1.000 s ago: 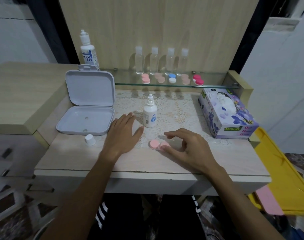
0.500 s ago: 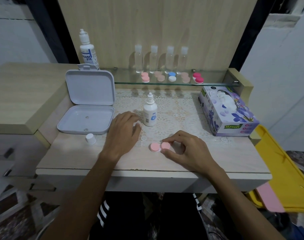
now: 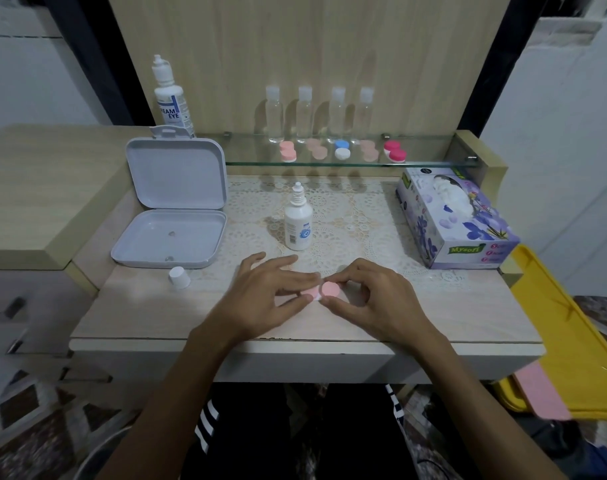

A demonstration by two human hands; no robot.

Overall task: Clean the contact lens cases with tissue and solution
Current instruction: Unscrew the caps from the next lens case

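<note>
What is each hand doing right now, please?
Left hand: pinches the left cap of the pink lens case.
Right hand: pinches the right cap of the same case.

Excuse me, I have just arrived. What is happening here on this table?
A person is holding a pink contact lens case on the table with both hands: the left hand pinches its left cap, the right hand pinches its right cap. Both caps look on. The small solution bottle stands uncapped behind; the tissue box sits untouched at the right.
</note>
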